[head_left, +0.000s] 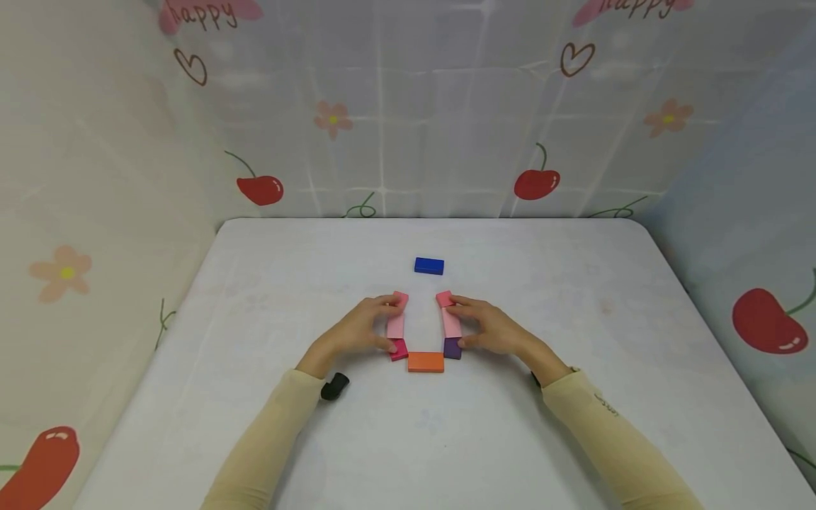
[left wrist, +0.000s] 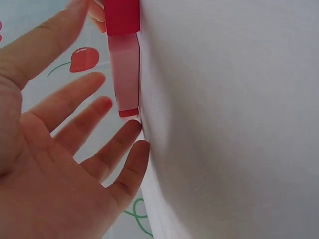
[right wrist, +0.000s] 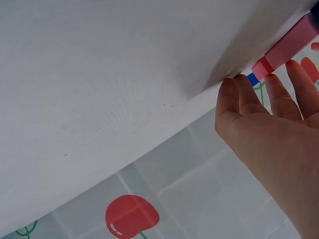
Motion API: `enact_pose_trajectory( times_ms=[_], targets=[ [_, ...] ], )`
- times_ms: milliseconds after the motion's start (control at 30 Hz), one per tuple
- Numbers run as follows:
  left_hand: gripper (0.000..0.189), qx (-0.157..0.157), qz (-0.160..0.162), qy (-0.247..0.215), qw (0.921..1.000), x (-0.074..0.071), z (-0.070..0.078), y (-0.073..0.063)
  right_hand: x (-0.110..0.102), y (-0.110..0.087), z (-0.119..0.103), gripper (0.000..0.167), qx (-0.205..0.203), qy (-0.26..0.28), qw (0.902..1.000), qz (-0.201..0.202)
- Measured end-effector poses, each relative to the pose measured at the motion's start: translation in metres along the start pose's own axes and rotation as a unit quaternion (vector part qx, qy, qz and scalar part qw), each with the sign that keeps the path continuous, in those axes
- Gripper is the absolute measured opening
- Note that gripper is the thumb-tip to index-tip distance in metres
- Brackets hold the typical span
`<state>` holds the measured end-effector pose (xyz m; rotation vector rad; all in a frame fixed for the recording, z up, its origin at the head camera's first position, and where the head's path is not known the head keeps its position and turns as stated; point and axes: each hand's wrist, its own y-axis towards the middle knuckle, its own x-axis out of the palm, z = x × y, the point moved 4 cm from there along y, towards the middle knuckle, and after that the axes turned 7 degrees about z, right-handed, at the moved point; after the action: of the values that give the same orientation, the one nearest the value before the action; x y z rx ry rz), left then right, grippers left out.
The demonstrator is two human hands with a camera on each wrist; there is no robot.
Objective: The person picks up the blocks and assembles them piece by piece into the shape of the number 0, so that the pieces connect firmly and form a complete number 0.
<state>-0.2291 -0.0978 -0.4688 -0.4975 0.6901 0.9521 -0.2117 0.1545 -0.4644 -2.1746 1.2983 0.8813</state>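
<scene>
Small coloured blocks form a U on the white table. An orange block lies across the near end. Up the left side run a crimson block, a light pink block and a pink block. The right side has a purple block, a light pink block and a brighter pink block. My left hand touches the left row from outside, thumb at the crimson block, fingertips by the far pink one. Mirroring it, my right hand has its thumb at the purple block and fingertips along the pink ones.
A blue block lies alone beyond the open end of the U. The white table ends at a printed curtain behind, with more printed cloth on both sides. A black device sits by the left wrist.
</scene>
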Motion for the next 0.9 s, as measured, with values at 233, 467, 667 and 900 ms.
enact_pose_trajectory(
  times_ms=[233,467,667,900],
  targets=[
    [0.064,0.022,0.006,0.009,0.9997,0.0005,-0.0021,-0.0016,0.0002,0.0007,-0.0006,0.063,-0.002,-0.003,1.0,0.0],
    [0.062,0.019,0.011,0.007,0.9997,0.0008,-0.0017,-0.0039,0.0014,0.0005,0.0012,0.064,0.004,-0.011,0.9999,-0.003],
    [0.062,0.017,0.013,0.005,0.9998,0.0018,-0.0045,-0.0035,0.0029,0.0008,0.0023,0.065,0.008,-0.021,0.9997,-0.004],
    [0.063,0.016,0.011,0.002,0.9998,0.0023,-0.0058,-0.0036,0.0027,0.0001,0.0021,0.065,0.005,-0.019,0.9998,0.0]
  ],
)
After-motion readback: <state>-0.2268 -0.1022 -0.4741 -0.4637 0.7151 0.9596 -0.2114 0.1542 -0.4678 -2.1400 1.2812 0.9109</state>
